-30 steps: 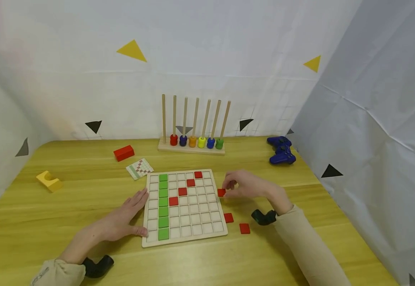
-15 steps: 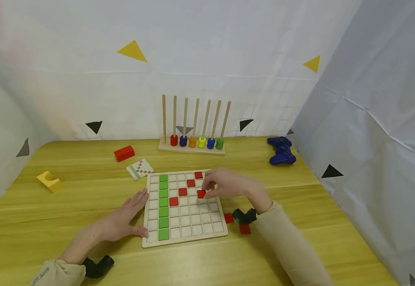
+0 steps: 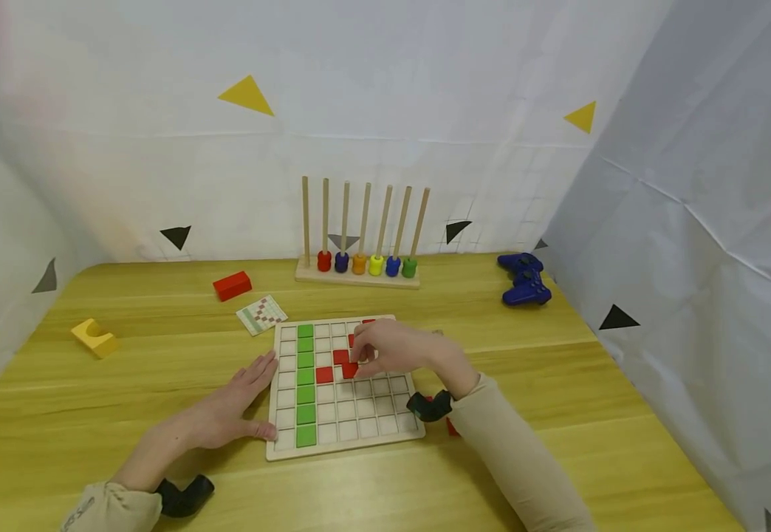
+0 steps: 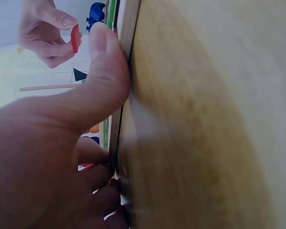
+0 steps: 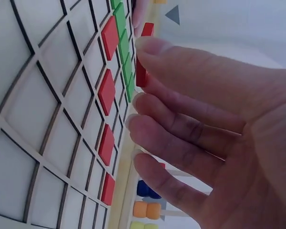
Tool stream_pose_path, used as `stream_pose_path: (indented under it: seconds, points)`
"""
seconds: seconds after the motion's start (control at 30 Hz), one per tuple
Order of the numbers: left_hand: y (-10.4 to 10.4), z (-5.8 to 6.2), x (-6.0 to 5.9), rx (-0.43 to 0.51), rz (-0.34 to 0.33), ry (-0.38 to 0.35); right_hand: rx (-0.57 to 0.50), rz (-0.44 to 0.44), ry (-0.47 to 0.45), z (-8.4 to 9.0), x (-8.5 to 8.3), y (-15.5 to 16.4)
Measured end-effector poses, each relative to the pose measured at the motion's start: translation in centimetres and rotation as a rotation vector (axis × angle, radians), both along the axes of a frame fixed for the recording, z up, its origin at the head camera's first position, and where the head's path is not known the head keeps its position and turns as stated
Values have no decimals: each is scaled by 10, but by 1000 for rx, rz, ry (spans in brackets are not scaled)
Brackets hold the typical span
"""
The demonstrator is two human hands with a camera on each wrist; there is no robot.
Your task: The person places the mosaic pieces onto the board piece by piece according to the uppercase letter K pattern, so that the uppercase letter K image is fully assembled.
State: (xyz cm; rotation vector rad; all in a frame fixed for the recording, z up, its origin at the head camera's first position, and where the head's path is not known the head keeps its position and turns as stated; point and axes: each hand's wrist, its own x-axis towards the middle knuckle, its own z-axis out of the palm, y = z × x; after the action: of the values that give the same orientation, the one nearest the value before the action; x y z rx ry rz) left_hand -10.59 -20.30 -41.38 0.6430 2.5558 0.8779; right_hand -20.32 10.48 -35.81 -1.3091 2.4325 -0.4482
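A square wooden grid board (image 3: 345, 448) lies on the table. One of its columns is lined with green tiles (image 3: 306, 395), and several red tiles (image 3: 324, 374) run diagonally from beside that column to the far right. My left hand (image 3: 226, 410) rests at the board's left edge, fingers extended, thumb at the near corner. Over the board's middle, my right hand (image 3: 399, 349) pinches a red square tile (image 5: 141, 76) between thumb and index finger. In the right wrist view that tile stands on edge above the grid. The right hand hides the far end of the diagonal in the head view.
Right of the board, loose red tiles (image 3: 453, 428) are partly covered by the right wrist. A pattern card (image 3: 262, 315), red block (image 3: 232, 286) and yellow notched block (image 3: 95, 338) lie to the left. Behind stand a pegged bead rack (image 3: 357, 275) and, at right, a blue game controller (image 3: 525, 279).
My right hand has picked up a red tile from beside the board's right edge and carried it left over the grid, close to the red diagonal. The left hand has stayed in place.
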Motion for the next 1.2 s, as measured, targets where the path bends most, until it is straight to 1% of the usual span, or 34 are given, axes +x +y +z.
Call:
stream_pose_path:
  seconds: [0.1, 0.5, 0.67, 0.83, 1.2]
  points:
    - [0, 1, 0, 2, 6, 0, 2, 2, 3, -2, 0, -2]
    - [0, 0, 1, 5, 2, 10, 50, -18, -62, -10, 2, -11]
    - [0, 0, 1, 1, 2, 6, 95, -32, -59, -16, 3, -16]
    - [1, 0, 1, -5, 8, -1, 127, -19, -44, -21, 4, -18]
    - [1, 2, 1, 3, 9, -6, 166, -33, -4, -23, 4, -18]
